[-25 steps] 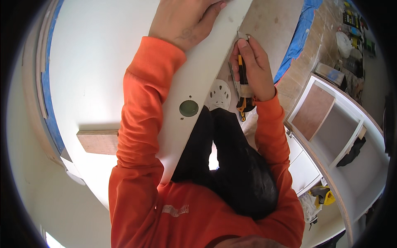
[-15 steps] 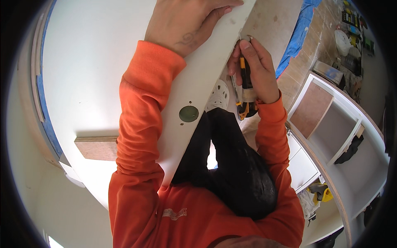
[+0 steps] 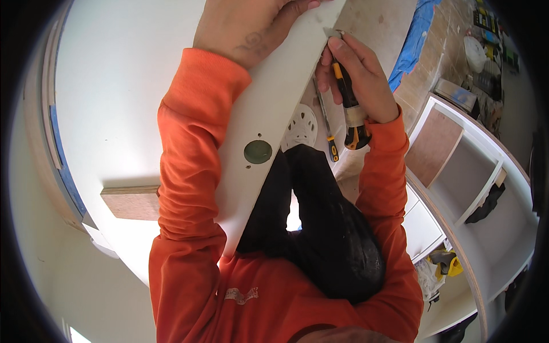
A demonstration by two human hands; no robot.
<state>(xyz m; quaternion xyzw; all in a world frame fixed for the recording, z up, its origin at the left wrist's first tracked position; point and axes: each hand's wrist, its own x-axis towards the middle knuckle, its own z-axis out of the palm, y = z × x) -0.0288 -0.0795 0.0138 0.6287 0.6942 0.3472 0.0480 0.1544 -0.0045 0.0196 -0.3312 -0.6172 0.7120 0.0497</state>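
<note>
A large white panel [image 3: 114, 114] with a round cup hole [image 3: 258, 152] lies in front of me. My left hand [image 3: 251, 28] rests on it at the far end. Its thumb is stretched out, while most of the other fingers are cut off by the upper edge. At the panel's right edge, my right hand [image 3: 357, 74] is closed around a black and yellow utility knife [image 3: 345, 91]. The knife's blade tip touches or nearly touches that edge. Some tape is wrapped round the lower handle.
A thin long tool with a black and yellow handle [image 3: 333, 150] lies below the knife, beside my white clog [image 3: 300, 128]. A wood block [image 3: 130, 203] sits on the panel. To the right stands a white open cabinet [image 3: 480, 188]; blue sheeting [image 3: 414, 37] covers some floor.
My right hand and the knife have moved farther away along the panel edge. The thin tool on the floor now shows apart from the knife. My left hand has shifted slightly up and left.
</note>
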